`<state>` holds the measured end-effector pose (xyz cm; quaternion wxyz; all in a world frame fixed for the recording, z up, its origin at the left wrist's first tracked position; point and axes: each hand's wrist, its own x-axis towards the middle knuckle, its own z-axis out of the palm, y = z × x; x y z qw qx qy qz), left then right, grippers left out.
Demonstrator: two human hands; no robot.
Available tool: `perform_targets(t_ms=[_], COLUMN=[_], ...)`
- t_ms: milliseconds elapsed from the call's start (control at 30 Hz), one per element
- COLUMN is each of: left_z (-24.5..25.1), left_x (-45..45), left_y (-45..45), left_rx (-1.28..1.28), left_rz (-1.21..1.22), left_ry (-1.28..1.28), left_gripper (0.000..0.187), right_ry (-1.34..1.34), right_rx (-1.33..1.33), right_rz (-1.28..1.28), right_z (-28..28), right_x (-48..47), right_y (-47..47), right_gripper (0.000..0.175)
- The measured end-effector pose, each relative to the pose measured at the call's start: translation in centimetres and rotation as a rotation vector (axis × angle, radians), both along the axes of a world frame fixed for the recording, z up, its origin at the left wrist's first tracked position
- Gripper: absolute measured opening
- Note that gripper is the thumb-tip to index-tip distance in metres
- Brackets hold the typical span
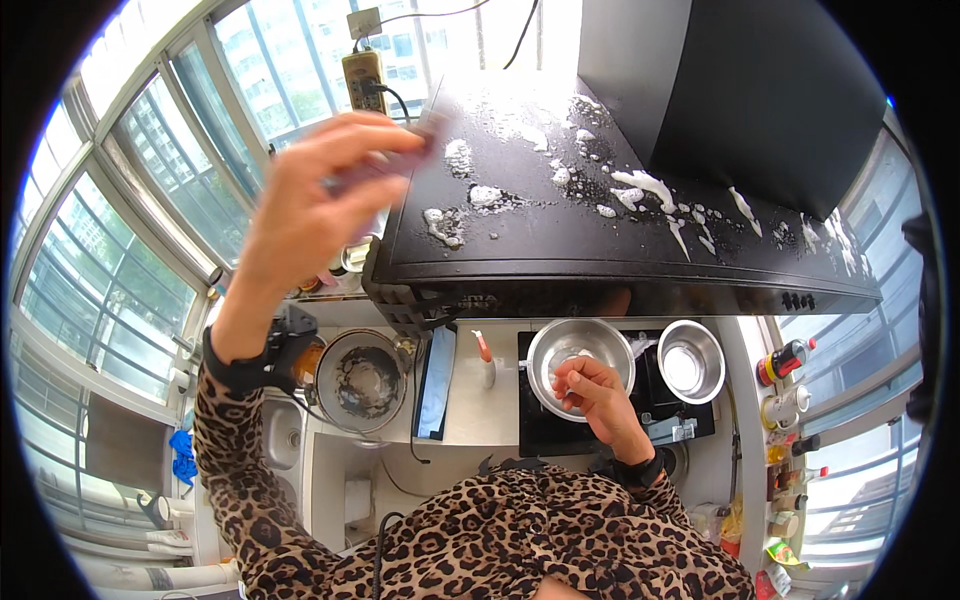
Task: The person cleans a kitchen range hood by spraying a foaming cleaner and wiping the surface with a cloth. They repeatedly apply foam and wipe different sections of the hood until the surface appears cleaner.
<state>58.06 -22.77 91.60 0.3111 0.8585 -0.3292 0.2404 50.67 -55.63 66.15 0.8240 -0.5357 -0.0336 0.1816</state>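
My left hand (292, 195), blurred, is raised at the left end of a black range hood (540, 232). Its fingers grip a purplish cloth or pad (375, 169), too blurred to name exactly. White foam (486, 196) lies in patches and streaks over the hood's dark top, with wet spots around it. Lower down, my right hand (600, 394) hangs above a wide stainless steel bowl (547, 352), its fingers loosely curled and nothing visible in them. The bowl stands on a black cooktop (536, 439), and the hand hides part of it.
A smaller metal pot (690, 360), a spray bottle (487, 367) and a stained pan (367, 386) stand below the hood. A power strip (364, 81) with cords hangs by the window. Bottles (784, 361) line the right sill. A sink (283, 435) is at left.
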Motion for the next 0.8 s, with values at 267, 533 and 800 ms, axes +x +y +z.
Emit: perform_targets(t_ms=[267,533,800], left_z=[-0.8,-1.7,1.2], left_x=[2.5,10.2,11.5], left_y=[-1.7,-3.0,-3.1], left_rx=[0.495,0.527,0.314], left_rz=[-0.312,-0.172,0.116], left_ry=[0.295,0.297,0.368], left_gripper=[0.066,0.07,0.065], right_ry=[0.05,0.083,0.12], right_rx=[-0.021,-0.026,-0.017], right_rz=[-0.022,-0.032,-0.055], right_z=[-2.1,-3.6,-5.0], right_x=[0.0,0.8,0.7], right_y=[-1.2,-1.6,-2.1], right_gripper=[0.022,0.022,0.024])
